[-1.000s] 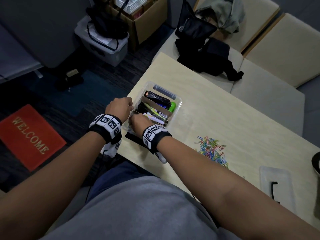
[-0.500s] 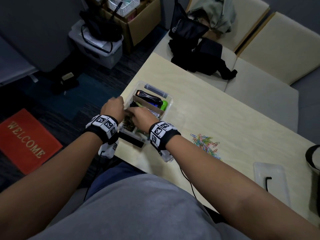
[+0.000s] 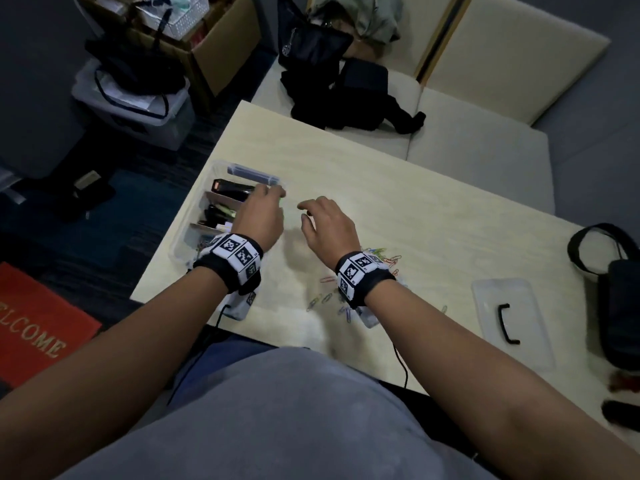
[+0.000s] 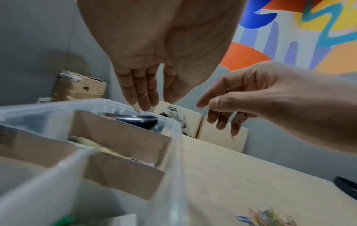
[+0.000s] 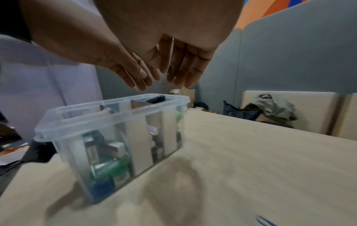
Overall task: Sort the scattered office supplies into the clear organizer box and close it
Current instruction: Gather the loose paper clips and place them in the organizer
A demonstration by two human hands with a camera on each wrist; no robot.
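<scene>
The clear organizer box [image 3: 194,216] stands open at the table's left end. Cardboard dividers split it, and a black stapler [image 3: 230,187] lies in a far compartment. My left hand [image 3: 265,211] hovers over the box's right rim with straight fingers [image 4: 139,93] pointing down near the stapler [image 4: 135,120]; it holds nothing. My right hand [image 3: 323,221] hangs above bare table just right of the box [image 5: 115,137], its fingers [image 5: 185,71] loose and holding nothing. Coloured paper clips [image 3: 329,299] lie scattered under my right wrist. The clear lid [image 3: 512,306] lies flat at the right.
A black pouch with a strap [image 3: 620,306] sits at the table's right edge. Black bags [image 3: 349,91] lie on the cream bench behind the table. The table's left edge drops to dark floor with a red welcome mat [image 3: 38,323].
Both hands have come up out of the box's near compartment. The right hand moved right, off the box; the left hand shifted toward the box's far right rim.
</scene>
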